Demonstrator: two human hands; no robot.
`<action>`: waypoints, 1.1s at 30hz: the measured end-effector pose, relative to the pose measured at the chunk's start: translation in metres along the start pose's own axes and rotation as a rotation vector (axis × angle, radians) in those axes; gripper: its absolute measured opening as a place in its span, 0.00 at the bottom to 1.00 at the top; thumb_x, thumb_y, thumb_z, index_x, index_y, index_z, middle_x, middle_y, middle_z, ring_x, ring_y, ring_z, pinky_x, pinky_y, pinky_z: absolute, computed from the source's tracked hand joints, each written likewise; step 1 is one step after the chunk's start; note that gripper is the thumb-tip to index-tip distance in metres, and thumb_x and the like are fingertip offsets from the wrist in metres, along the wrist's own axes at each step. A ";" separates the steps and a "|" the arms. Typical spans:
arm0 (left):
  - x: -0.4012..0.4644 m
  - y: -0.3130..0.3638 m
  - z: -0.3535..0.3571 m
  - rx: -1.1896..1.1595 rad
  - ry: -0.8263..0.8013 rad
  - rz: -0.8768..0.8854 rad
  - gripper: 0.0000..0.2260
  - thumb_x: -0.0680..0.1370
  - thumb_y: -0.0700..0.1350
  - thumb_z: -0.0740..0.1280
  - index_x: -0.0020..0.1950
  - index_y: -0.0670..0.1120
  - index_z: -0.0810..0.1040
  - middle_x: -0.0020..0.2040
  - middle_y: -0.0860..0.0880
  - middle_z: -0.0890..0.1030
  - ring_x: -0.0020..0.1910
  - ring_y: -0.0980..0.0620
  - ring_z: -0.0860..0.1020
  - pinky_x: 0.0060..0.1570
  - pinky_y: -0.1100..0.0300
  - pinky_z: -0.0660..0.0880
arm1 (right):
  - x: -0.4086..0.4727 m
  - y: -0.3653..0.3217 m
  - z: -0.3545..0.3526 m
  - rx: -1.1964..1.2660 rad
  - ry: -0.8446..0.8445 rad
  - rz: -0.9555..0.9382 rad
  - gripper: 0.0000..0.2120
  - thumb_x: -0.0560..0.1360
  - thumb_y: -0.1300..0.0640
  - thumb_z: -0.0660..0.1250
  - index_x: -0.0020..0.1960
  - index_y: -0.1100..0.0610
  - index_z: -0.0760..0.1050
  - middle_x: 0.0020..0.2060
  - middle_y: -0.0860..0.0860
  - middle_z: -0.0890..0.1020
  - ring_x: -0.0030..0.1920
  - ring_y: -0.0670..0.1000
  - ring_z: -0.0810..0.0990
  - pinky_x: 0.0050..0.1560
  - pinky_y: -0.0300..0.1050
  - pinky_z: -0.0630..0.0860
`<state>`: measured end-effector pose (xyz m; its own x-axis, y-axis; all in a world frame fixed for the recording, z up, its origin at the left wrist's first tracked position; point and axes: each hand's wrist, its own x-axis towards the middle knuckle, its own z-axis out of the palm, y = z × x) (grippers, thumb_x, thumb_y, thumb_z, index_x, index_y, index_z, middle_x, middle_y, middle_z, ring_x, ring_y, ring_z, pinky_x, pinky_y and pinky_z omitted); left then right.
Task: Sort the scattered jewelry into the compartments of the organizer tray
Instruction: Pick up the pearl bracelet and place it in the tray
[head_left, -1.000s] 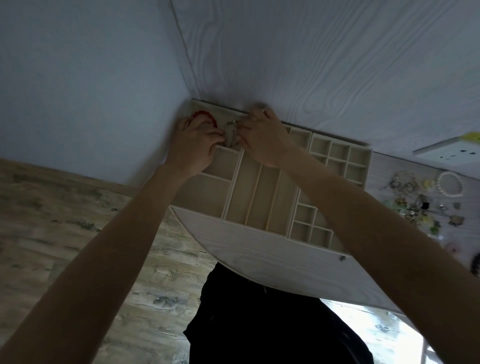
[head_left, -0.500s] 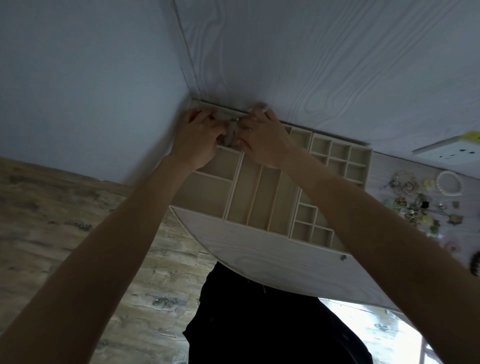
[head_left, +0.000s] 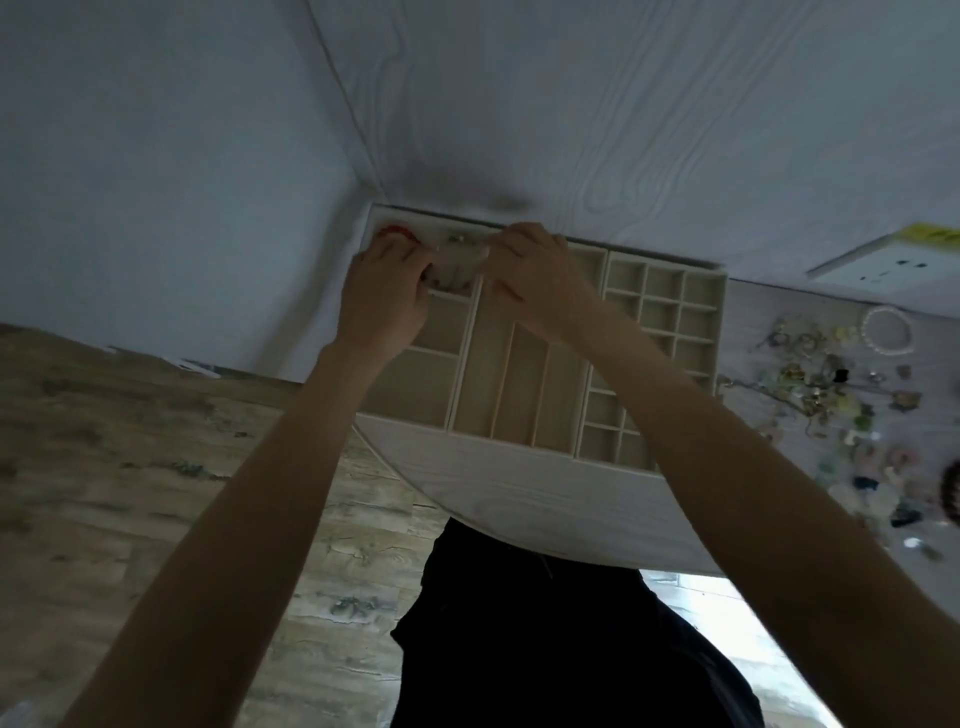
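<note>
Left hand (head_left: 387, 296) and right hand (head_left: 535, 275), fingers curled, both pinch a pale jewelry piece (head_left: 457, 260) over the organizer tray (head_left: 524, 374) far-left compartment; red bracelet (head_left: 395, 232) lies there.

Head view, looking down the person's own body. Two bare forearms run up from the lower corners of the frame, with no sleeve, watch, bracelet or ring visible on either. The left hand (head_left: 387, 296) and right hand (head_left: 535, 283) are likewise uncovered, without gloves. Below the arms, at centre bottom, lies a black garment (head_left: 545, 639), plain and unmarked, its fabric in soft folds.
</note>
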<state>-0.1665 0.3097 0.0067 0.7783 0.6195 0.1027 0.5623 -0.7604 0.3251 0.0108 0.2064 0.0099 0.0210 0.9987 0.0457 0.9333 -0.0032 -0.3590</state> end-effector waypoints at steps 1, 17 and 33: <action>-0.005 0.012 -0.005 -0.084 -0.006 -0.062 0.14 0.75 0.37 0.59 0.56 0.42 0.80 0.51 0.43 0.81 0.53 0.42 0.77 0.47 0.51 0.73 | -0.012 -0.001 -0.004 0.057 0.075 0.032 0.17 0.72 0.55 0.57 0.52 0.58 0.81 0.56 0.56 0.80 0.57 0.62 0.76 0.54 0.57 0.73; -0.016 0.327 0.090 -0.315 -0.403 0.320 0.16 0.77 0.46 0.64 0.65 0.45 0.75 0.60 0.45 0.77 0.60 0.44 0.73 0.58 0.51 0.70 | -0.357 0.082 -0.065 0.001 0.305 0.815 0.12 0.70 0.63 0.64 0.51 0.59 0.80 0.47 0.58 0.82 0.48 0.62 0.78 0.51 0.53 0.74; -0.007 0.363 0.142 0.050 -0.384 0.220 0.16 0.79 0.42 0.62 0.67 0.47 0.74 0.68 0.50 0.72 0.65 0.47 0.71 0.63 0.47 0.69 | -0.309 0.234 -0.075 -0.114 0.098 0.663 0.21 0.76 0.69 0.58 0.67 0.57 0.70 0.67 0.55 0.71 0.66 0.56 0.67 0.62 0.50 0.63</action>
<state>0.0719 0.0017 -0.0095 0.9229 0.3314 -0.1958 0.3771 -0.8805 0.2874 0.2496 -0.1070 -0.0184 0.6288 0.7750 -0.0641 0.7442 -0.6236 -0.2395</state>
